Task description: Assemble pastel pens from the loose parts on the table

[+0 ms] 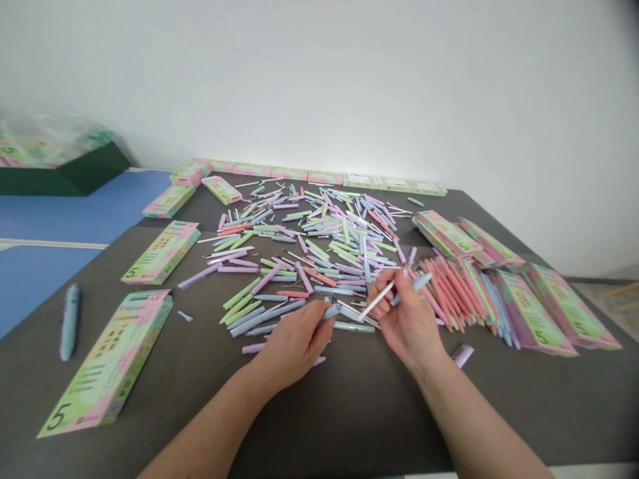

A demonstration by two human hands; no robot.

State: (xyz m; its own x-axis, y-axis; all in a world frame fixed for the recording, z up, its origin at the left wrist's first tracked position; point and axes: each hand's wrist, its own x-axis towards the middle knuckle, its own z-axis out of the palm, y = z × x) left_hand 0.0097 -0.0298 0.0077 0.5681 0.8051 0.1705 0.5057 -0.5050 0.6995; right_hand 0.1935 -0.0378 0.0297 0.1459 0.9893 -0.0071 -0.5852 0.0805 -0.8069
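My left hand (297, 338) is closed around a short light-blue pen barrel (331, 311), whose end sticks out past the thumb. Between the fingers of my right hand (412, 322) is a thin white pen refill (377, 299), slanting down to the left toward the left hand. The same right hand also holds a light-blue pen part (422, 281), which pokes out by the thumb. The two hands are close together but apart. Just beyond them spreads a loose heap of pastel pen parts (304, 269) in purple, green, blue and coral, mixed with white refills.
Rows of coral, green and blue pens (456, 296) lie at the right, beside several printed boxes (536, 309). More boxes (107, 359) line the left side and back edge of the dark table (349, 426). A blue pen (70, 322) lies far left. A dark green tray (64, 174) stands behind.
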